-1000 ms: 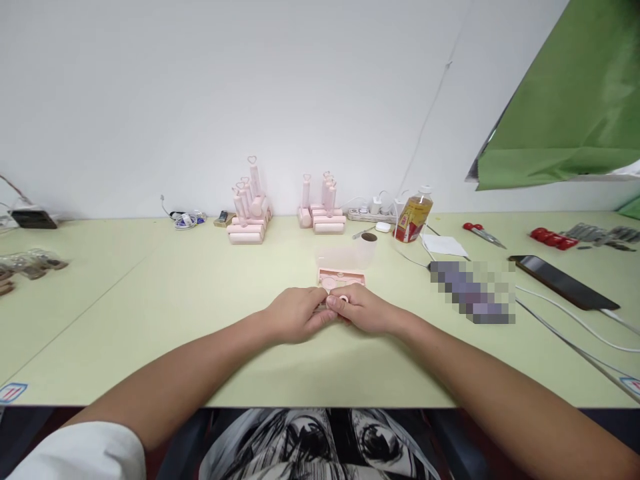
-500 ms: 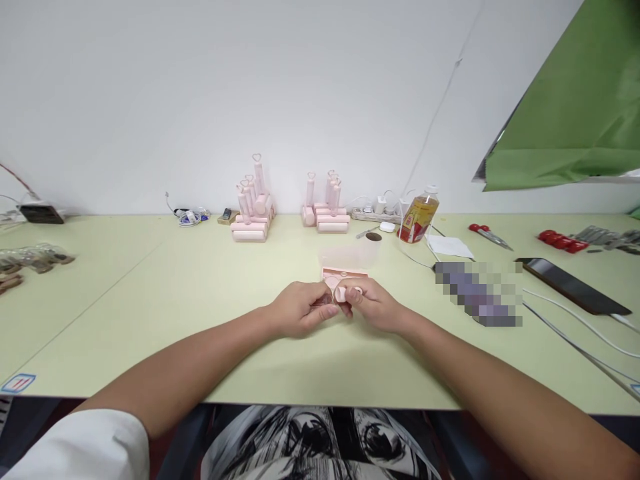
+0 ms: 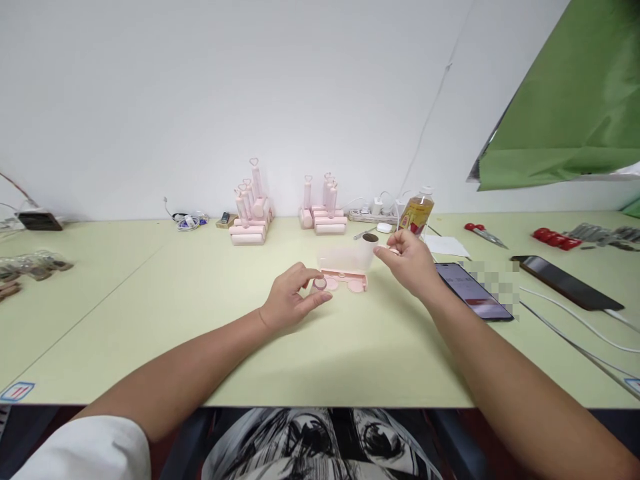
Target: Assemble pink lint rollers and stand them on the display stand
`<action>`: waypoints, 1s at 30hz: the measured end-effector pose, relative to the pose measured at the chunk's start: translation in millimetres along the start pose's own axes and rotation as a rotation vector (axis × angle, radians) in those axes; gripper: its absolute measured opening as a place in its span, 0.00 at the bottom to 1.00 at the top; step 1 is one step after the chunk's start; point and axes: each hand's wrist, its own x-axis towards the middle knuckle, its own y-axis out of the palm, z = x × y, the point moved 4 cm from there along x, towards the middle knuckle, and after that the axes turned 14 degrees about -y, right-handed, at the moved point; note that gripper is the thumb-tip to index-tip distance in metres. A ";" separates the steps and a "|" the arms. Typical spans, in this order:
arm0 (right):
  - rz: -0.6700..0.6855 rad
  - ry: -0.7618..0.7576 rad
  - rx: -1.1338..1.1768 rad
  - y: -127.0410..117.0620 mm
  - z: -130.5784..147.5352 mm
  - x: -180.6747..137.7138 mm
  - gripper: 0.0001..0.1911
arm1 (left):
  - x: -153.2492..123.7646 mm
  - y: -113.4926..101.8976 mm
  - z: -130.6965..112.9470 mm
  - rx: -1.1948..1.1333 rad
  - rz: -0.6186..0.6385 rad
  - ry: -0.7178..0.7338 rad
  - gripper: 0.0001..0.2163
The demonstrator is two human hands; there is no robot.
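My left hand [image 3: 295, 297] is closed, pinching a small clear, pinkish cylinder [image 3: 319, 285] between thumb and fingers, one round end showing. Farther right and raised above the table, my right hand [image 3: 409, 261] pinches a small pale pink piece [image 3: 395, 251], mostly hidden by the fingers. A pink part with two round discs [image 3: 356, 285] lies on the table between the hands. Right behind it is a translucent, frosted sheet or cover [image 3: 343, 259]. Just left of my right fingertips stands a white container with a dark brown round top [image 3: 370, 238].
Pink rollers with upright heart-topped handles stand in two groups, left [image 3: 249, 235] and right [image 3: 331, 225], by the wall. A drink bottle [image 3: 418, 210], power strip [image 3: 373, 216], phone [image 3: 473, 290], dark tablet-like device [image 3: 565, 283], cables and red-handled tools [image 3: 483, 233] lie rightward.
My hands have come apart. The right moved up and right with the pale pink piece; the left stays low with the clear cylinder. The pink part with discs is now uncovered.
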 end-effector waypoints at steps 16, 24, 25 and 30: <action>0.573 0.166 -0.347 21.1 -53.0 1.0 0.19 | -0.2 -0.2 -0.8 -0.102 -0.032 -0.082 0.14; 0.272 -0.164 0.332 20.5 13.6 -12.5 0.20 | -1.7 10.7 -4.7 -0.002 0.086 0.015 0.15; 0.344 -0.206 0.440 29.6 24.4 -21.1 0.22 | -3.4 14.5 -5.7 0.022 0.128 0.047 0.15; 0.541 -0.329 0.449 50.1 52.1 -46.1 0.13 | -12.2 30.5 -11.5 0.111 0.319 0.153 0.11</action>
